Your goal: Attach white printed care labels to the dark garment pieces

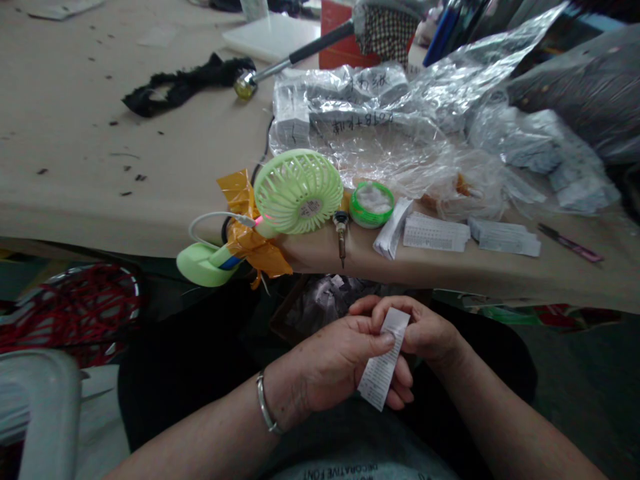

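Over my lap, my left hand point(345, 353) grips a narrow white printed label point(381, 367), its thumb pressed on the face and its fingers behind. My right hand point(425, 330) is closed at the label's upper end, with its fingers curled against the left hand's fingertips. Small print runs across the label, which tilts with its top to the right. On the table edge ahead lie stacks of similar printed labels point(436, 233). Left of them are a round green tub point(371, 204) with white stuff inside and a soldering iron point(341, 239) pointing toward me.
A green fan point(299, 192) is taped to the table edge. Behind it lie clear plastic bags point(360, 133) of labels and a long-handled tool point(295, 59). Tweezers point(570, 243) rest at the right. Beneath the edge is a box of scraps point(325, 300); a red woven seat point(75, 307) stands left.
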`<state>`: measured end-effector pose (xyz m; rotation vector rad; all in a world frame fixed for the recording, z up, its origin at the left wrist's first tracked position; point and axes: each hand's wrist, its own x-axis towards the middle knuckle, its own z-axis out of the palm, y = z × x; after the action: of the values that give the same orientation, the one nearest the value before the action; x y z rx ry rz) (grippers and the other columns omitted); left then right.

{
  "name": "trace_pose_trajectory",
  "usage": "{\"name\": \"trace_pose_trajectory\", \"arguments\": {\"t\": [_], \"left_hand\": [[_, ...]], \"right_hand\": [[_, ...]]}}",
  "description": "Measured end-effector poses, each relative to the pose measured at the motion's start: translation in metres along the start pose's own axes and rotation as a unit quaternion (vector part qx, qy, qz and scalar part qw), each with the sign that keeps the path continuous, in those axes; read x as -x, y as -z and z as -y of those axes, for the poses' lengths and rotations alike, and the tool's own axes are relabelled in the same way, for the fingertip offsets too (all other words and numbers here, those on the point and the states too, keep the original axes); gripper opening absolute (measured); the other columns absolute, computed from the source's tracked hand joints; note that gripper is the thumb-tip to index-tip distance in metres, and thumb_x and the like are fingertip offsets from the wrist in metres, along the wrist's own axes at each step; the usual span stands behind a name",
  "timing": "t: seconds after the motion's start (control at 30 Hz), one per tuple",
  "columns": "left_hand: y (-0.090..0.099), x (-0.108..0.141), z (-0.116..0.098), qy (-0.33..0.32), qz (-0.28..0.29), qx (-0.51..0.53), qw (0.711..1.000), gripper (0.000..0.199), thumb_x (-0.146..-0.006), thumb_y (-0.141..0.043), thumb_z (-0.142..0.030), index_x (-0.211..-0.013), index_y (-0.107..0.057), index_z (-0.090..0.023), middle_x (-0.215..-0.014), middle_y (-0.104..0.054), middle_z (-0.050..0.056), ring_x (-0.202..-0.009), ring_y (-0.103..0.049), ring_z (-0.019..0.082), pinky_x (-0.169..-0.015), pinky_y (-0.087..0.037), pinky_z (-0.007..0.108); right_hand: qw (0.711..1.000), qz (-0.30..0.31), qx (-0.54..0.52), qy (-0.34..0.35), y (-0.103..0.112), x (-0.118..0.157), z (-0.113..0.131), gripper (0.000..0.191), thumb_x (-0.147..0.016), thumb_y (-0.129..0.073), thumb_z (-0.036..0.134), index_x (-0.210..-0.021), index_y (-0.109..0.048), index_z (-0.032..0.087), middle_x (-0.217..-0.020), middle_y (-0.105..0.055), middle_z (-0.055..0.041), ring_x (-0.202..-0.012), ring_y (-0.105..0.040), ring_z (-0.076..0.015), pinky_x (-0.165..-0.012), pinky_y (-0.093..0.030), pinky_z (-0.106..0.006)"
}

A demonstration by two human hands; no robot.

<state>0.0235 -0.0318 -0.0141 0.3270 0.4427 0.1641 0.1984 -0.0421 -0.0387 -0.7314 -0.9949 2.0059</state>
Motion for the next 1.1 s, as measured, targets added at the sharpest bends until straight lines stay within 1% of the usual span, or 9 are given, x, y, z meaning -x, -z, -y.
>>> {"name": "trace_pose_trajectory", "arguments": {"t": [0.13,0.27,0.33,0.4,0.5,0.63,0.8,0.93,1.1], "left_hand": [[-0.003,0.000,-0.001,-0.013,-0.019,-0.014,1.000,0.022,-0.079,-0.064,-0.034,-0.083,-0.060,-0.013,-0.063,-0.062,0.003,-0.054,-0.064,0.015,-0.052,-0.051,0.024],[-0.006,0.001,-0.004,-0.034,-0.065,-0.038,0.997,0.025,-0.078,-0.064,-0.038,-0.074,-0.060,-0.013,-0.059,-0.057,0.001,-0.049,-0.059,0.011,-0.048,-0.047,0.021],[-0.006,0.002,-0.005,-0.056,-0.087,-0.046,0.994,0.023,-0.080,-0.062,-0.037,-0.076,-0.060,-0.014,-0.060,-0.057,0.000,-0.050,-0.059,0.011,-0.048,-0.047,0.021],[-0.004,0.003,-0.006,-0.074,-0.097,-0.048,0.991,0.020,-0.082,-0.060,-0.034,-0.079,-0.061,-0.014,-0.062,-0.058,0.000,-0.052,-0.059,0.011,-0.050,-0.048,0.022],[-0.002,0.004,-0.007,-0.081,-0.095,-0.047,0.991,0.018,-0.084,-0.057,-0.031,-0.081,-0.062,-0.014,-0.064,-0.059,0.001,-0.054,-0.060,0.011,-0.052,-0.048,0.022],[-0.002,0.004,-0.009,-0.072,-0.106,-0.055,0.990,0.019,-0.083,-0.057,-0.030,-0.080,-0.062,-0.013,-0.063,-0.059,0.002,-0.052,-0.058,0.011,-0.052,-0.047,0.021],[-0.001,0.005,-0.009,-0.074,-0.112,-0.050,0.990,0.020,-0.080,-0.061,-0.034,-0.079,-0.062,-0.014,-0.061,-0.058,0.001,-0.051,-0.057,0.011,-0.052,-0.046,0.022],[0.000,0.007,-0.010,-0.092,-0.123,-0.051,0.987,0.018,-0.082,-0.057,-0.031,-0.079,-0.061,-0.014,-0.064,-0.058,0.000,-0.052,-0.058,0.011,-0.051,-0.047,0.022],[0.000,0.011,-0.011,-0.114,-0.145,-0.058,0.981,0.017,-0.083,-0.056,-0.031,-0.084,-0.060,-0.015,-0.062,-0.057,0.000,-0.052,-0.058,0.012,-0.051,-0.046,0.022]], "right_hand": [[1.000,-0.010,0.002,0.001,-0.003,-0.002,-0.002,0.029,-0.065,-0.079,0.036,-0.085,-0.069,0.019,-0.119,-0.061,-0.0084,-0.106,-0.062,-0.0241,-0.093,-0.048,-0.039],[0.988,-0.081,0.127,0.030,-0.007,0.003,0.001,0.039,-0.074,-0.071,0.038,-0.110,-0.063,0.023,-0.118,-0.063,-0.0079,-0.101,-0.063,-0.0224,-0.087,-0.052,-0.038],[0.944,-0.159,0.277,0.077,-0.012,0.008,0.005,0.038,-0.081,-0.064,0.034,-0.118,-0.059,0.025,-0.118,-0.062,-0.0076,-0.101,-0.063,-0.0212,-0.087,-0.052,-0.036],[0.864,-0.214,0.435,0.134,-0.018,0.012,0.009,0.036,-0.085,-0.060,0.029,-0.120,-0.058,0.024,-0.119,-0.060,-0.0082,-0.107,-0.059,-0.0219,-0.093,-0.048,-0.037],[0.766,-0.228,0.572,0.186,-0.026,0.015,0.013,0.035,-0.087,-0.057,0.026,-0.121,-0.056,0.021,-0.120,-0.059,-0.0101,-0.112,-0.055,-0.0232,-0.096,-0.046,-0.038],[0.730,-0.217,0.615,0.203,-0.029,0.012,0.013,0.028,-0.089,-0.053,0.026,-0.116,-0.059,0.020,-0.111,-0.062,-0.0103,-0.103,-0.060,-0.0227,-0.088,-0.052,-0.036],[0.754,-0.218,0.589,0.193,-0.029,0.009,0.010,0.029,-0.088,-0.053,0.025,-0.117,-0.058,0.021,-0.113,-0.063,-0.0095,-0.106,-0.060,-0.0227,-0.090,-0.051,-0.036],[0.843,-0.258,0.454,0.129,-0.032,0.005,0.010,0.029,-0.087,-0.056,0.029,-0.116,-0.057,0.022,-0.105,-0.067,-0.0060,-0.093,-0.065,-0.0191,-0.080,-0.054,-0.030],[0.918,-0.278,0.275,0.059,-0.032,-0.009,0.011,0.015,-0.083,-0.063,0.034,-0.085,-0.063,0.019,-0.071,-0.063,0.0015,-0.062,-0.058,-0.0109,-0.059,-0.049,-0.020]]}}
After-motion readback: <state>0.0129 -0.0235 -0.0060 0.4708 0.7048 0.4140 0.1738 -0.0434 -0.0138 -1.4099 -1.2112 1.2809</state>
